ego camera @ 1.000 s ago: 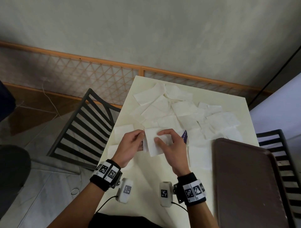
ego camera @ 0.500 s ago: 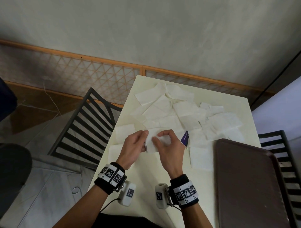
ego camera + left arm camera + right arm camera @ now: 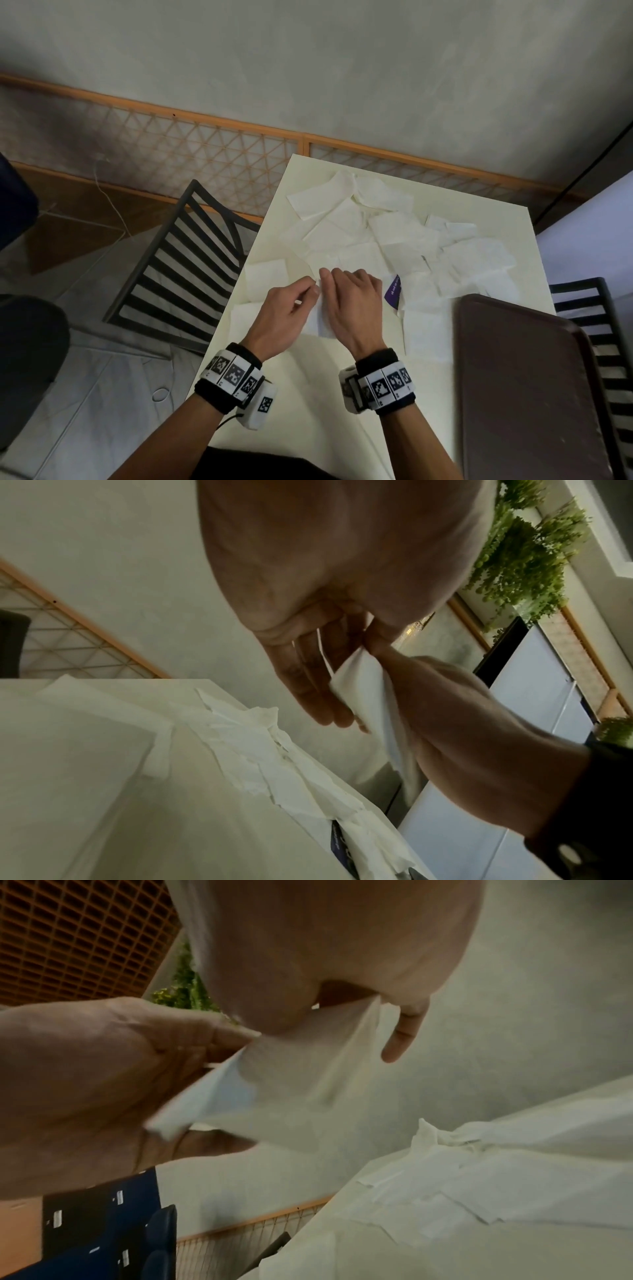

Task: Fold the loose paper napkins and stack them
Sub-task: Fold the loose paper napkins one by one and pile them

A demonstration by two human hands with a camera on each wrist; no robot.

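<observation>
So the thin white paper napkin (image 3: 320, 317) I'm working on is up off the pale cream tabletop (image 3: 308, 404), pinched between both hands just on the near side of the big loose spread of unfolded white napkins (image 3: 376, 236). My left hand (image 3: 284, 318) has it nipped between thumb and fingertips at one edge, and my right hand (image 3: 352, 305) is curled over the other side, gripping it too; the wrist views show the sheet bent double between them.

What worries me: this stuff looks flimsy, so if I tug the two edges apart it could tear, and if the corners aren't lined up when I press, I'd guess the crease comes out crooked and the stack leans. Setting it down too close to the spread could also drag a loose sheet along.

Around the spread: a small purple printed slip (image 3: 393, 291) pokes out at its near edge, a couple of flat white sheets (image 3: 265, 281) lie to its left, and a dark brown plastic tray (image 3: 527, 387) sits at its near right. Black slatted chairs (image 3: 178, 270) flank the table. Nothing really blocks the bare patch in front of me.
</observation>
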